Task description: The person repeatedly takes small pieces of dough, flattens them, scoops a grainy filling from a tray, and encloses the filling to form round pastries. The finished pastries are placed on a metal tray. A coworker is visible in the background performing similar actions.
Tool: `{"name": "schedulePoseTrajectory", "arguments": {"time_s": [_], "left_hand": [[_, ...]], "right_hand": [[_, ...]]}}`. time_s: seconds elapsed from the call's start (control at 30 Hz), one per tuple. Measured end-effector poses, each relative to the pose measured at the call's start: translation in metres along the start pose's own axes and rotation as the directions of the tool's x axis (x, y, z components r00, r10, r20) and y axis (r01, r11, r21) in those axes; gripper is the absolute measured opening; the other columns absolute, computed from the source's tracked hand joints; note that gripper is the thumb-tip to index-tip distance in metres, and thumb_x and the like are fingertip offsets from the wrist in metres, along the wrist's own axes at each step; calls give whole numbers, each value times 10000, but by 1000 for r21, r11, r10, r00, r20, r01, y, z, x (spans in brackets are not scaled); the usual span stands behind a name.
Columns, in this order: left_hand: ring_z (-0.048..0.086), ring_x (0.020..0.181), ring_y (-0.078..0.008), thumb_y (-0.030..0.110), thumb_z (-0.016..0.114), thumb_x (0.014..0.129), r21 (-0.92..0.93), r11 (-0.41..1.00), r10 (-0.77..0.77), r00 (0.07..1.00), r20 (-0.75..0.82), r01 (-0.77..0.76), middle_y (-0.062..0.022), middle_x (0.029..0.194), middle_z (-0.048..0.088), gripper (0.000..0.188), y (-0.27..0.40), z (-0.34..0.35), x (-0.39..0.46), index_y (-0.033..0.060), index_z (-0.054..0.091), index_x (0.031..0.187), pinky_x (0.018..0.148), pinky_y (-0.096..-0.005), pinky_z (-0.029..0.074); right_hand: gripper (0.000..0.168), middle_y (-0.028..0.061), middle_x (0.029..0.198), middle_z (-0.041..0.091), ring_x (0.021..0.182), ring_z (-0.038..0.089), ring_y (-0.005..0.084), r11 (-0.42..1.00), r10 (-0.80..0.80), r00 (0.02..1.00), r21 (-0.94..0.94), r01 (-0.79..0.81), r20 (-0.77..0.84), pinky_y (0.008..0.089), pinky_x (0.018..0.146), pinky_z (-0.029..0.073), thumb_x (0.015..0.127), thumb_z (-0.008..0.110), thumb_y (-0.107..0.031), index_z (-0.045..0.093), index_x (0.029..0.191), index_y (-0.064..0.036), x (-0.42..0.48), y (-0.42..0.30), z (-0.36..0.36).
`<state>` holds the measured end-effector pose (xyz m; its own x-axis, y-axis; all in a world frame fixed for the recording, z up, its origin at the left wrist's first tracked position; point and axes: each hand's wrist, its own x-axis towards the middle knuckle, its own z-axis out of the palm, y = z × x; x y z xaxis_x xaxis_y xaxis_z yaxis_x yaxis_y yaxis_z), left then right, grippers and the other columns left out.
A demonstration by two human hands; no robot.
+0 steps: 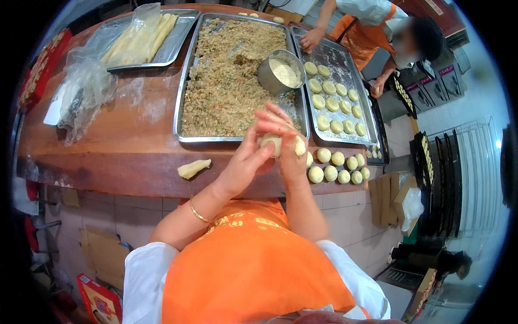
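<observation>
Both hands meet over the table's near edge, in front of the large filling tray. My left hand (247, 156) cups a smooth, pale dough ball (272, 144), its thumb lying against the front. Pressed up against the ball from the other side is my right hand (293, 156), which also holds a rougher lump of dough (300, 146) near its outer edge. The fingers hide part of the ball. To the left on the wood lies a loose strip of dough (194, 169). Several round filled dough balls (331, 173) sit in rows right of my hands.
A crumbly filling (226, 81) covers the metal tray (243, 139), with a steel container (269, 77) of pale crumbs standing in it. Flattened dough rounds (332, 104) line a floured tray (344, 141). Bagged dough strips (137, 40) lie back left. Across the table, a co-worker's hand (313, 39) reaches in.
</observation>
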<state>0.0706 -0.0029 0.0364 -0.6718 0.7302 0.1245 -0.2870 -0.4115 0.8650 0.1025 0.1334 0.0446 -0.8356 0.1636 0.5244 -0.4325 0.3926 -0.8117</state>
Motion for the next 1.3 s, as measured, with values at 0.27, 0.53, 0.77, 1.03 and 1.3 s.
{"name": "schedulePoseTrajectory", "arguments": {"time_s": [0.27,0.53,0.77,1.03,1.3], "left_hand": [[510,736,-45,426,381,1070,76,990,125,991,-49,-121,-3,989,560,412,-10,1,6,74,457,1270,600,-177,397],[536,821,-85,451,367,1067,11,992,-130,986,108,129,-32,1011,578,491,0,-7,-1,43,429,1333,666,-230,449],[551,1042,-122,440,381,1070,388,877,280,958,64,-283,-48,1131,562,533,-14,1,8,18,402,1396,897,-285,467],[545,1069,-132,382,535,1023,69,991,-122,992,41,119,-56,1218,528,560,-1,-5,1,14,367,1410,905,-287,463],[539,889,-75,441,437,1042,287,939,176,982,72,-189,-44,1184,548,568,-10,-4,2,18,378,1416,687,-223,453]], "right_hand": [[671,170,1373,588,1429,350,342,995,-20,992,-99,33,126,506,1172,234,1022,337,-599,728,1130,-65,5,-7,-5],[648,135,1186,702,1366,451,314,992,32,977,125,-6,-209,488,1139,300,1040,336,-556,753,1014,-61,7,-23,19],[679,143,1237,677,1377,439,319,999,35,998,16,-36,52,497,1152,282,1034,314,-582,757,1044,-67,-1,-1,-10],[690,135,1210,692,1364,446,334,997,4,995,78,4,-101,498,1146,290,1040,306,-570,756,985,-50,3,-8,13],[695,138,1197,697,1363,445,335,981,89,993,178,-75,-72,488,1144,305,1042,307,-563,757,969,-38,-6,5,7]]}}
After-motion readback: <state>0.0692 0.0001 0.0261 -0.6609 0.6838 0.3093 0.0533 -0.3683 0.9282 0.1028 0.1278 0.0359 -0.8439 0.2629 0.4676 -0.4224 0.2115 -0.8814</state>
